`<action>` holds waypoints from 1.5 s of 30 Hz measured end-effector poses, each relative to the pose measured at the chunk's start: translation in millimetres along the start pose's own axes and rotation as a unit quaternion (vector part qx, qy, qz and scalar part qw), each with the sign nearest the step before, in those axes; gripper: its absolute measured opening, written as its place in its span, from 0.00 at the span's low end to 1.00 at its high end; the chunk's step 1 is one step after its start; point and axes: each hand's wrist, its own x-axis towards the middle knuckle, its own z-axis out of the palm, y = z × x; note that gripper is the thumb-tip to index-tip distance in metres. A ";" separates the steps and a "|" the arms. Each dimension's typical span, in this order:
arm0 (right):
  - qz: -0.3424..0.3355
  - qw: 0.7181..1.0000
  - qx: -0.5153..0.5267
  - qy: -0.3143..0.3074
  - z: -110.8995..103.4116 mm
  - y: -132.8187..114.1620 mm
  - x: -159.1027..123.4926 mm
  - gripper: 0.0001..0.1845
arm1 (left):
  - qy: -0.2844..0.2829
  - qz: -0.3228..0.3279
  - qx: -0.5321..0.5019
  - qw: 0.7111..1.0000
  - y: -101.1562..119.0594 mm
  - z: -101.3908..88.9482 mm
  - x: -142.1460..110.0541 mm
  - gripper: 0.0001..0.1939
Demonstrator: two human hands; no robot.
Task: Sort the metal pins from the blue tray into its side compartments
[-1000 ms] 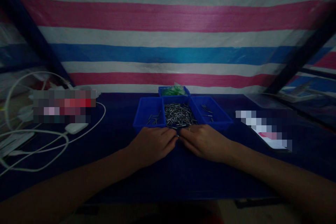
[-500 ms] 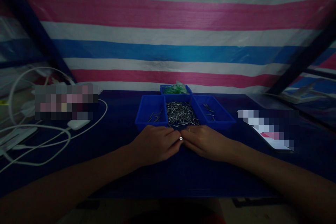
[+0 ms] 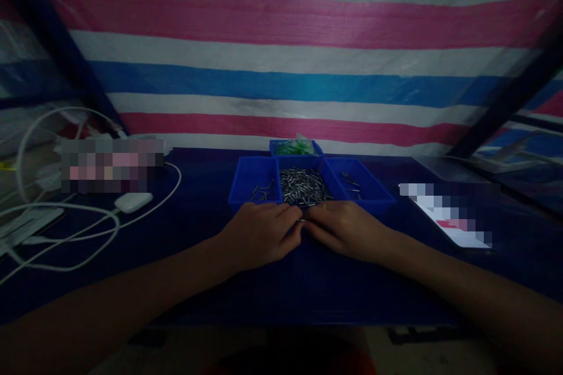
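Observation:
My left hand (image 3: 266, 231) is closed in a pinch on a small metal rod (image 3: 301, 220), whose shiny end shows between the fingertips. From the other side, my right hand (image 3: 345, 225) meets it with fingers pressed together at the same rod; the fingers hide most of it. Just beyond both hands sits a blue bin (image 3: 303, 163) heaped with slender metal rods (image 3: 303, 186). Left of it, a blue bin (image 3: 255, 167) holds several loose rods, and the blue bin on the right (image 3: 373, 190) holds a few too.
Behind the bins stands another blue bin (image 3: 271, 146) with a green plastic bag (image 3: 297, 145). White cables (image 3: 116, 228) and a white adapter (image 3: 133, 202) lie on the blue table (image 3: 290, 299) at left. A blurred-out phone-like device (image 3: 457, 228) lies at right. A striped sheet (image 3: 281, 58) hangs behind.
The rod's bright end, which faced me with a cross-like mark, now shows side-on as a thin glint between the fingertips. Both hands appear slightly higher in view, nearer the bins.

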 end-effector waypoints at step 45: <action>0.031 0.985 0.161 -0.057 2.4 -2.1 2.2 0.04 | -0.020 0.055 -0.016 0.998 2.6 -1.7 -0.3 0.09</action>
